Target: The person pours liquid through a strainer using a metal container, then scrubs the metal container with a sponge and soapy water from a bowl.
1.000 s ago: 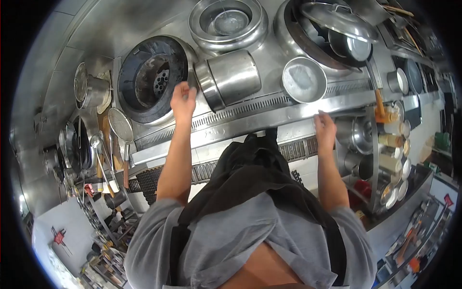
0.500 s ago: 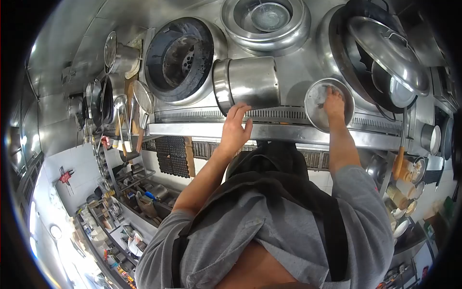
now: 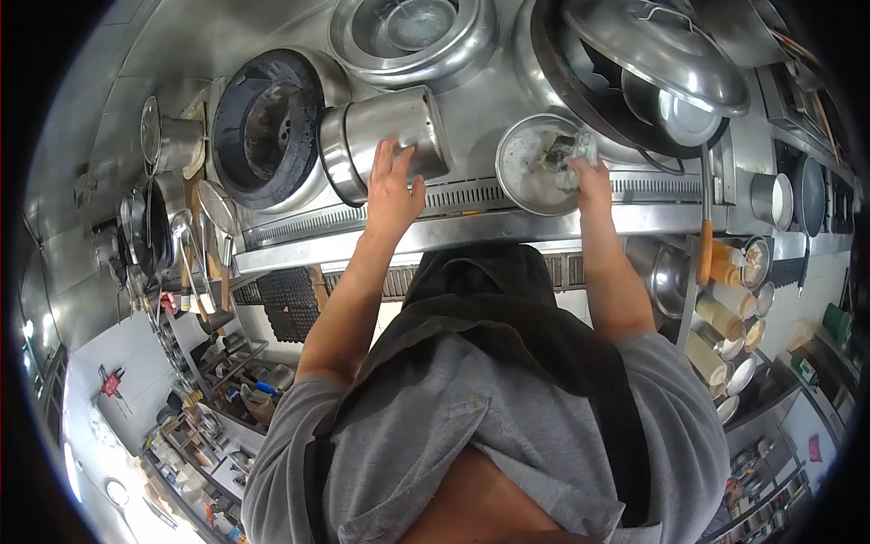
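A steel pot (image 3: pixel 390 131) lies on its side on the stove counter. My left hand (image 3: pixel 392 192) rests against its near side, fingers stretched out and apart. To the right is a round metal bowl (image 3: pixel 518 172) with cloudy, sudsy liquid in it. My right hand (image 3: pixel 593 183) is at the bowl's right rim, its fingers closed on a wet, crumpled, grey-green cloth (image 3: pixel 586 148). Beside the cloth, inside the bowl, a dark patch or piece (image 3: pixel 556 152) shows; I cannot make out what it is.
A blackened wok burner (image 3: pixel 258 136) is at the left, and a steel ring with a basin (image 3: pixel 412 36) at the back. A large wok under a domed lid (image 3: pixel 662 50) stands at right. A wooden-handled tool (image 3: pixel 706 245) hangs over the front edge. Ladles and strainers (image 3: pixel 217 207) hang left.
My right hand has risen from inside the bowl to its right rim, with the crumpled cloth now showing in it. The view has shifted, and my left hand stays by the pot.
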The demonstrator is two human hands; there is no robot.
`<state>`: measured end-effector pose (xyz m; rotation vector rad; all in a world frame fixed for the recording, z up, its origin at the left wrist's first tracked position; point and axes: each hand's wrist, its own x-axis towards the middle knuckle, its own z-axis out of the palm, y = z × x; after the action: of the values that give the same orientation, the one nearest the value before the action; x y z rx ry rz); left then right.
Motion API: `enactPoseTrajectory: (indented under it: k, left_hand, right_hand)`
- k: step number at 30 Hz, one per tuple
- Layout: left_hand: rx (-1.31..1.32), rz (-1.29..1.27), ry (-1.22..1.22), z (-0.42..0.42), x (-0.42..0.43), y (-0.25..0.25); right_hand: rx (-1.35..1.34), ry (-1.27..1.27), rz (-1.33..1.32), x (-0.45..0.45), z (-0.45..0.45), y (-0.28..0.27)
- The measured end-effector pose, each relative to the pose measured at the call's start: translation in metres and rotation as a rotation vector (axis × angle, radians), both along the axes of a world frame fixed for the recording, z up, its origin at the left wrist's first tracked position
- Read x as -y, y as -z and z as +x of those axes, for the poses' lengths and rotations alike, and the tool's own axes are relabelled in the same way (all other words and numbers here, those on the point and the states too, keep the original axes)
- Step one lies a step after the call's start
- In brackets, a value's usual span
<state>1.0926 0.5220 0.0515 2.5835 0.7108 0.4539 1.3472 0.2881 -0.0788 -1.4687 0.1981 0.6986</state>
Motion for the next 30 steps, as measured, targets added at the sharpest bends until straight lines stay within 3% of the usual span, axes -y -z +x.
enactPoseTrajectory:
  k: [6, 8, 10, 14, 17, 20, 21, 23, 25, 26, 27, 28, 29, 30]
  left_hand:
    - [0.105, -0.011, 0.045, 0.031, 0.026, 0.004]
    - [0.104, -0.357, 0.123, 0.044, 0.036, 0.011]
    - [0.037, -0.532, 0.1, 0.064, 0.048, 0.012]
    - [0.07, -0.52, 0.083, 0.082, 0.053, 0.04]
    - [-0.026, -0.975, -0.001, 0.073, 0.046, 0.034]
    - [0.08, -0.975, 0.124, 0.056, 0.035, 0.037]
    - [0.055, -0.764, 0.153, 0.05, 0.026, 0.024]
    - [-0.085, -0.705, -0.106, 0.036, 0.0, -0.022]
    - [0.278, -0.034, -0.246, 0.01, -0.05, -0.004]
    - [0.283, 0.028, -0.421, -0.001, -0.074, -0.026]
    - [0.308, 0.118, -0.505, -0.017, -0.106, -0.016]
    - [0.171, 0.135, -0.606, -0.03, -0.135, -0.006]
    - [-0.012, -0.119, -0.771, -0.031, -0.146, -0.013]
    - [-0.007, -0.121, -0.771, -0.031, -0.152, -0.011]
  right_hand:
    - [-0.178, -0.075, 0.147, -0.004, -0.008, -0.029]
    - [-0.14, -0.206, 0.194, -0.015, -0.018, -0.038]
    - [-0.173, -0.228, 0.244, -0.034, -0.032, -0.051]
    - [0.084, -0.411, 0.13, -0.068, -0.054, -0.078]
    - [0.17, -0.385, 0.123, -0.077, -0.058, -0.074]
    - [0.119, -0.473, 0.195, -0.079, -0.05, -0.062]
    - [0.14, -0.487, 0.169, -0.083, -0.05, -0.073]
    - [0.241, -0.524, 0.08, -0.094, -0.048, -0.075]
    - [0.43, -0.588, -0.072, -0.102, -0.038, -0.064]
    - [0.434, -0.595, -0.063, -0.11, -0.04, -0.063]
    - [0.586, -0.566, -0.216, -0.116, -0.043, -0.065]
    - [0.735, -0.529, -0.373, -0.122, -0.046, -0.066]
    - [0.739, -0.529, -0.371, -0.128, -0.049, -0.071]
    - [0.711, -0.618, -0.304, -0.134, -0.051, -0.081]
